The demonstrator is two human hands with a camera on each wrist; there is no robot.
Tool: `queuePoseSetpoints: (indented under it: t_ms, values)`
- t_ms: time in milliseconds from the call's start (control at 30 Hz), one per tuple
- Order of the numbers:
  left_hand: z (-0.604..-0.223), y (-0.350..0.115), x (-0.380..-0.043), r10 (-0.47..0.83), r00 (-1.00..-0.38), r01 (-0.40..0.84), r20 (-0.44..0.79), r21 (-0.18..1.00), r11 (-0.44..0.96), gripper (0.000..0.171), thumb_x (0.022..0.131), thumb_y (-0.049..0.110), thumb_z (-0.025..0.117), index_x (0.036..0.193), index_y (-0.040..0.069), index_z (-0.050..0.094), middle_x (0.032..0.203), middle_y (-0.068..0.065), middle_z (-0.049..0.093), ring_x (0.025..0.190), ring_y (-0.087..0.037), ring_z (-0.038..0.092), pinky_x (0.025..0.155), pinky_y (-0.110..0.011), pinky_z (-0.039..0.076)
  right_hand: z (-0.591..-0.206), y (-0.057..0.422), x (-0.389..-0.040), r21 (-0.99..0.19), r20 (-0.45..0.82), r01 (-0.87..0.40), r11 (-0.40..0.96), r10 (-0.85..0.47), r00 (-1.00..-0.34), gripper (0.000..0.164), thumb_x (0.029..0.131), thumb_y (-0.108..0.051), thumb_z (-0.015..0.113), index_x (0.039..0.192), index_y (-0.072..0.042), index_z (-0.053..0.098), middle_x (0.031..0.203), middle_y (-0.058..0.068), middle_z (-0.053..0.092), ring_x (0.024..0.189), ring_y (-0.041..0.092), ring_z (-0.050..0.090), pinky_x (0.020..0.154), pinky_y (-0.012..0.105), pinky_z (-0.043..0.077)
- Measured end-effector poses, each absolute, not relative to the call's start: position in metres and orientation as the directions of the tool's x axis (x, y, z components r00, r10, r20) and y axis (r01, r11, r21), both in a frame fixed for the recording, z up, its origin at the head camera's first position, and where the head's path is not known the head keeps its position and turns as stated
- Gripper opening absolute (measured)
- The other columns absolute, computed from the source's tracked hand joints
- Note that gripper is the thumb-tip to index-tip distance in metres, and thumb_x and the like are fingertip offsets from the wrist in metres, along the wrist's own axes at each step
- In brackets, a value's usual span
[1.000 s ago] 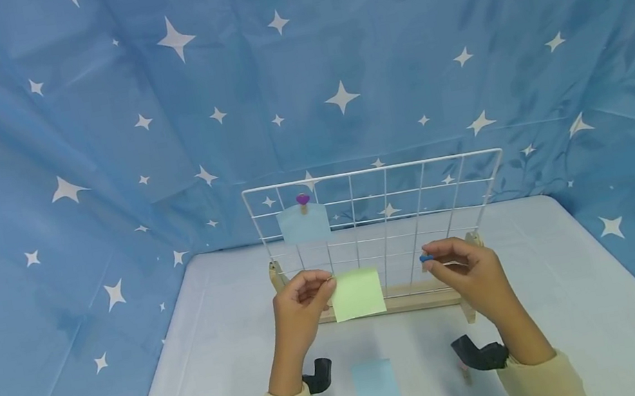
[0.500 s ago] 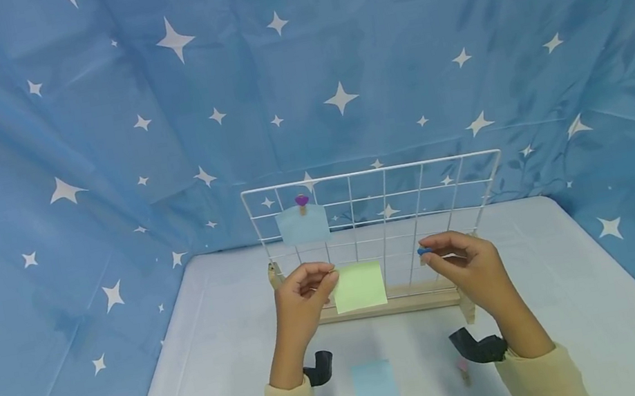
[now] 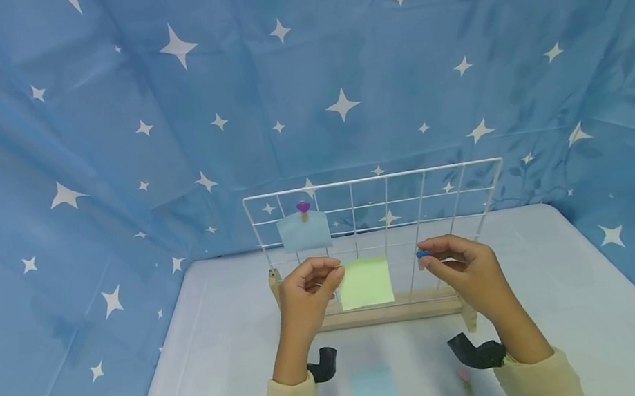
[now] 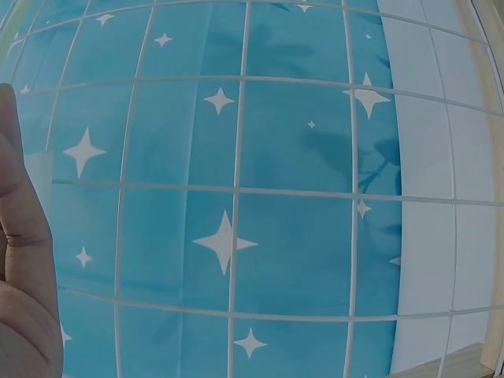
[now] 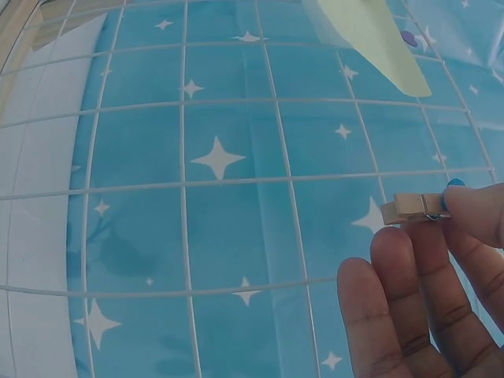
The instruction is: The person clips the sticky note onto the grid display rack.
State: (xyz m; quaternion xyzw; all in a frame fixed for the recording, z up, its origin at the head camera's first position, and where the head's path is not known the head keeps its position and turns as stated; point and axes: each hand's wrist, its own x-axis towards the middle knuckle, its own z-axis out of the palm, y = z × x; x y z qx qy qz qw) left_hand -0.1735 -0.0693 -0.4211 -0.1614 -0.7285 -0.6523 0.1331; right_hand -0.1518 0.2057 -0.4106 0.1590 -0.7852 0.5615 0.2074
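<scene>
My left hand (image 3: 308,294) pinches a pale green sticky note (image 3: 366,282) by its upper left corner, holding it in front of the wire grid rack (image 3: 374,179). To the right, my right hand (image 3: 468,267) holds a small wooden clothespin (image 5: 409,206) with a blue decoration between thumb and fingers. In the right wrist view its wooden tip points away from the fingertips, toward the grid. A blue sticky note (image 3: 304,232) hangs at the grid's upper left under a clothespin with a purple heart (image 3: 303,207).
The rack stands on a wooden base (image 3: 387,314) on a white table (image 3: 228,381). Near the front lie a light blue sticky note (image 3: 376,395) and a pink-topped clothespin (image 3: 465,380). Behind the rack hangs a blue curtain (image 3: 330,48) with white stars.
My left hand has carried the green note a little up and to the right, closer to the clothespin. The right hand has shifted slightly left and up relative to the rack, still holding the clothespin.
</scene>
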Motion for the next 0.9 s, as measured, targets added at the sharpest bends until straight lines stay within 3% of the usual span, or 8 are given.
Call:
queuePoseSetpoints:
  t_ms: [900]
  values:
    - [-0.415,-0.064,-0.181,0.069,-0.901,0.433,0.428,0.894,0.114,0.009,0.100,0.009,0.080,0.107,0.003,0.080,0.095,-0.011,0.078,0.076,-0.010,0.067,0.065,-0.021,0.057,-0.400,0.203,-0.156,-0.785,0.554,-0.527,0.327,-0.012,-0.832,0.018,0.094,0.012,0.075,0.111,0.008,0.077,0.102,-0.012,0.075,0.092,-0.004,0.070,0.084,0.012,0.058]
